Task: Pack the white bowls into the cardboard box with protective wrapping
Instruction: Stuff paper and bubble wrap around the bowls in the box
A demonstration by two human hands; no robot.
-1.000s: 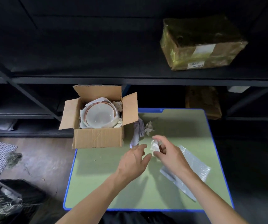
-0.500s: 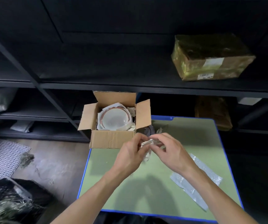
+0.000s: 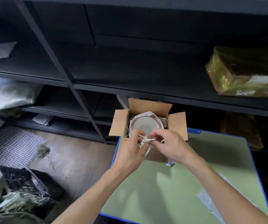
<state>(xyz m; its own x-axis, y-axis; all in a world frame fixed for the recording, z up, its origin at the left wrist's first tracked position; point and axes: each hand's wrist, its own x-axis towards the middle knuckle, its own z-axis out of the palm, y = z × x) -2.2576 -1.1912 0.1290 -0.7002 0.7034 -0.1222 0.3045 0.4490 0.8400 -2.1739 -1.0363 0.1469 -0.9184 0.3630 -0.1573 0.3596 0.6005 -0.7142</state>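
I see the left hand [image 3: 130,152] and the right hand [image 3: 170,146] together over the near edge of the cardboard box [image 3: 152,107]. Both pinch one crumpled paper [image 3: 147,140] with curled fingers; its long axis runs left to right. The white bowl [image 3: 144,125] lies inside the box, mouth upward.

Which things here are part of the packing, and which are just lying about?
In the job: open brown cardboard box, round white bowl inside it, crumpled white paper pinched by left hand and right hand, clear bubble wrap sheet.
Lying about: yellow-taped parcel, black crate of straw, white wire mesh.
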